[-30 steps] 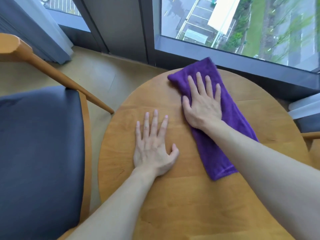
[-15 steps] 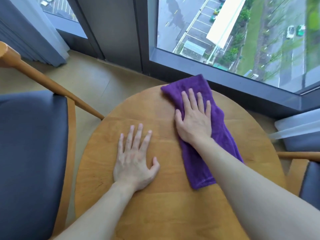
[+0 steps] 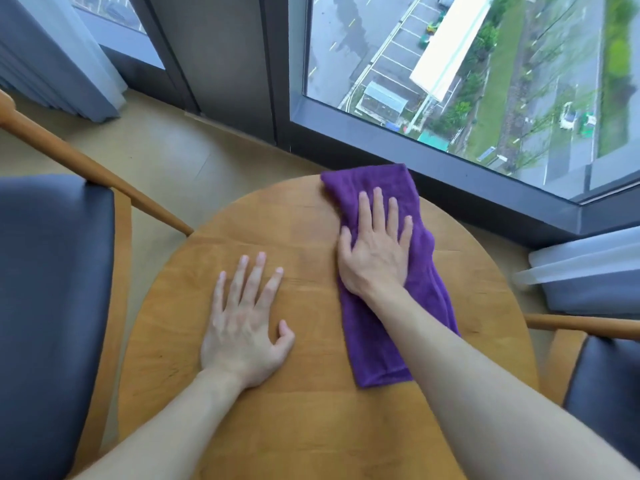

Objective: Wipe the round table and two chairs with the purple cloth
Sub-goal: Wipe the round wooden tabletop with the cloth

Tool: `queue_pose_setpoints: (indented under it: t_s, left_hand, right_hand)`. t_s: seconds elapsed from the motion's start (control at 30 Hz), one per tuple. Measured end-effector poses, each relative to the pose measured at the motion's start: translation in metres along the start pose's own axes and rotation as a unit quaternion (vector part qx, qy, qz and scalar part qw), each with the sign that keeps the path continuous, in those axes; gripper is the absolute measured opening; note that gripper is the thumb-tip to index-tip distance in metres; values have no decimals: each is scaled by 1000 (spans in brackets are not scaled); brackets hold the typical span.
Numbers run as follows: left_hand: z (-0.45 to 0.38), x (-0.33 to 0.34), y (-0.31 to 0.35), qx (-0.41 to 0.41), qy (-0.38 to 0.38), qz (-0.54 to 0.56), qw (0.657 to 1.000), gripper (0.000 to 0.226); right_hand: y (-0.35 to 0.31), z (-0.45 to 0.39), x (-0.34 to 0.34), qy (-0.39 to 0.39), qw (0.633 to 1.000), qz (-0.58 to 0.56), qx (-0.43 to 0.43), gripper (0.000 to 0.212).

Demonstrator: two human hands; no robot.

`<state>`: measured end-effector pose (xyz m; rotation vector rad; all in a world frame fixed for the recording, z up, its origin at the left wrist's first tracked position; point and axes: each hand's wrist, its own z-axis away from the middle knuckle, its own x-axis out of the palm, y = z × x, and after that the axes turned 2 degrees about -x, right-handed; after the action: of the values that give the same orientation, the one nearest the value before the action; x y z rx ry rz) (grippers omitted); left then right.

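Flat right hand (image 3: 375, 252) presses purple cloth (image 3: 388, 348) on round table (image 3: 311, 427).

Your purple cloth (image 3: 391, 306) lies folded into a long strip on the round wooden tabletop (image 3: 311, 427), running from twelve o'clock at the far rim toward five o'clock. The two chairs, wood-framed with dark seats, stand at nine o'clock (image 3: 52, 289) and three o'clock (image 3: 602, 386) beside it.

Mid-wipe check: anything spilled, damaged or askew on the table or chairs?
Nothing stands out. The folded purple cloth lies flat on the round wooden table under the right hand; its far end reaches the table's edge. The left hand rests flat on bare wood. No spills or damage show.
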<state>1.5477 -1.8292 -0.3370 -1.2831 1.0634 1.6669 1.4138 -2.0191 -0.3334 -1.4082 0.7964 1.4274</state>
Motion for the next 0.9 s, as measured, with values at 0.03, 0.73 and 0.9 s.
queue_pose_setpoints:
  t_s: [0.03, 0.73, 0.9]
  left_hand:
    - [0, 0, 0, 0, 3, 0, 1000, 85]
    - [-3, -5, -3, 1, 6, 8, 1000, 85]
    - [-2, -6, -1, 0, -7, 21, 1000, 81]
  right_hand:
    - [-16, -5, 4, 7, 999, -11, 51, 72]
    - [-52, 39, 9, -8, 996, -39, -77, 70]
    - [35, 46, -5, -43, 957, 17, -285, 69]
